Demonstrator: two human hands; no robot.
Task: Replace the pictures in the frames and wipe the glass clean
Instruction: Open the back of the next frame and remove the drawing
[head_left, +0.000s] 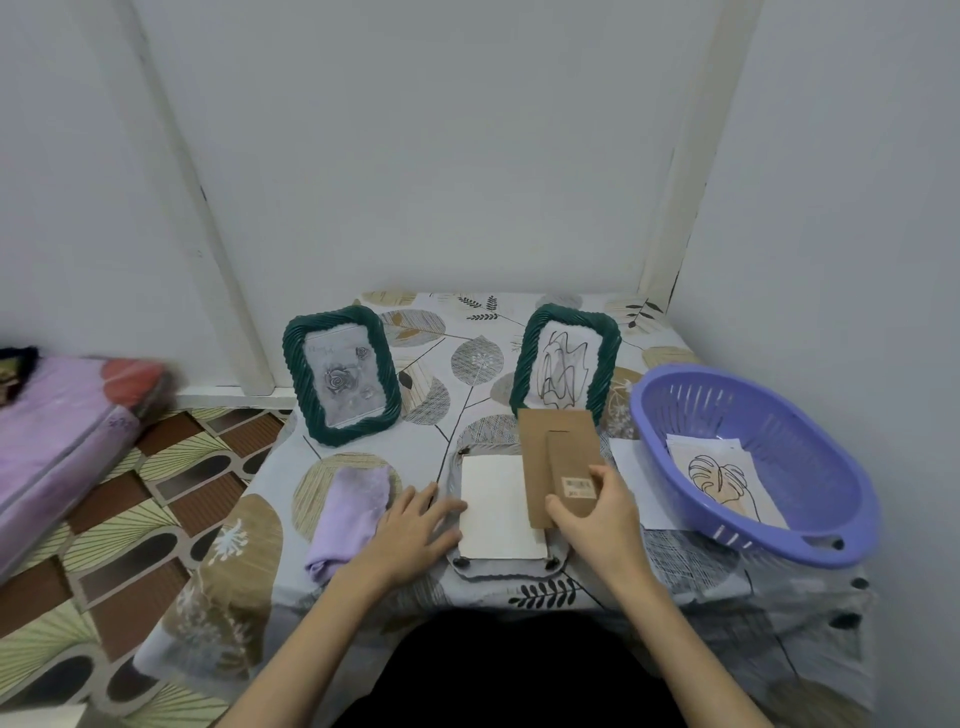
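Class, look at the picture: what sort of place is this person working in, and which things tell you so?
Probably a room at home, not a workshop: a small table under a leaf-print cloth set into a wall corner, a patterned floor mat, and a purple mattress or cushion lying alongside.

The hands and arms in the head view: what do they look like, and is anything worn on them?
Both forearms are bare up to the bottom edge of the picture: no sleeves show. The left hand and the right hand wear no gloves, and no rings, watch or bracelet can be seen. The fingernails look short and plain.
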